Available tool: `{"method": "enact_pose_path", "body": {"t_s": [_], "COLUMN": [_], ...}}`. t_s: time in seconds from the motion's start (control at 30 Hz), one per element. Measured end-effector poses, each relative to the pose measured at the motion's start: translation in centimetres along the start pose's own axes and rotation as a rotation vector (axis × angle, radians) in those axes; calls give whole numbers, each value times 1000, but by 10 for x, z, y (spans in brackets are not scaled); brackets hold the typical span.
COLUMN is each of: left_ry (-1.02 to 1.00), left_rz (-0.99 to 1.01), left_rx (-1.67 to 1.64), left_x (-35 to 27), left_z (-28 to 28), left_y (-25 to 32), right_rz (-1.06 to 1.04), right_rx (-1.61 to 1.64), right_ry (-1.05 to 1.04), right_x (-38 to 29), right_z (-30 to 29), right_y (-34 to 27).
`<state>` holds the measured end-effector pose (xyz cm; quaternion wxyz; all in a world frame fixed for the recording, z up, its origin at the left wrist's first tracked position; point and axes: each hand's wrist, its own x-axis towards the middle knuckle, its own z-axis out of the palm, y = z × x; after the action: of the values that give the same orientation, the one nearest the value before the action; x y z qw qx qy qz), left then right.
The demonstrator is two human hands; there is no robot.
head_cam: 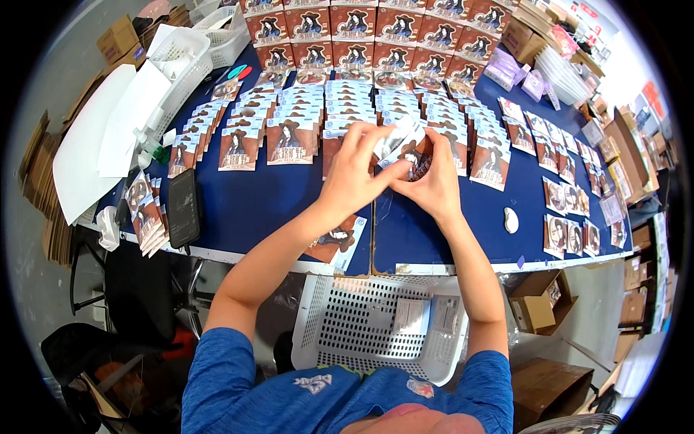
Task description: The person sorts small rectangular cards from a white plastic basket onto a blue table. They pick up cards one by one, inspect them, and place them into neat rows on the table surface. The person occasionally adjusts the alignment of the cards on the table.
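Observation:
Both of my hands are raised over the middle of the blue table, around one brown-and-blue printed packet (pixel 416 154) with a figure in a hat on it. My left hand (pixel 352 171) grips its left side, fingers near a shiny whitish piece at the top; whether this belongs to the packet I cannot tell. The thumb and fingers of my right hand (pixel 440 182) hold the right side. Behind them stand fanned columns of similar packets (pixel 291 138). Partly under my left forearm, a single printed packet (pixel 340 238) lies sideways near the table's front edge.
Stacked printed boxes (pixel 352 24) wall off the back. A black phone (pixel 184 209) and a packet pile (pixel 145 214) lie left. Small packets (pixel 564 236) and a white rounded object (pixel 511 220) lie right. Below the edge is a white perforated basket (pixel 374 331) holding labelled items.

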<state>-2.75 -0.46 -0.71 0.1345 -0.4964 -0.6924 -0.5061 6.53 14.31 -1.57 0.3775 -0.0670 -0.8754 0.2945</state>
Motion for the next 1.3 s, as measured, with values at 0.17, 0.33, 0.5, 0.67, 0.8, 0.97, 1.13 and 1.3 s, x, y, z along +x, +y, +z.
{"method": "enact_pose_path", "body": {"t_s": [0.17,0.33,0.5,0.67,0.8,0.97,1.13,1.3], "left_ry": [-65,-334,-207,-80,-84,-84,-349,-629], "left_rz": [-139,-521,-263,-116,-242,-261,-495,-414], "left_rx": [-132,-431,454,564,326,8,-450,159], "left_x": [-4,16,12,9,13,17,23,25], "left_z": [7,-56,-58,-48,-48,-48,-55,-80], "left_y": [1,-37,-34,-29,-20,-29,-26,-23], "right_rz": [3,103,165,-226,-315,-150,149,97], "right_rx": [119,262,300,225,111,511,713,494], "right_ry": [-8,-152,-282,-580,-668,-770,-602,-578], "right_x": [-2,-1,0,-16,-31,-33,-17,-13], "right_z": [4,-1,-3,11,20,23,12,7], "right_y": [-1,8,7,-29,-42,-34,-19,-17]}}
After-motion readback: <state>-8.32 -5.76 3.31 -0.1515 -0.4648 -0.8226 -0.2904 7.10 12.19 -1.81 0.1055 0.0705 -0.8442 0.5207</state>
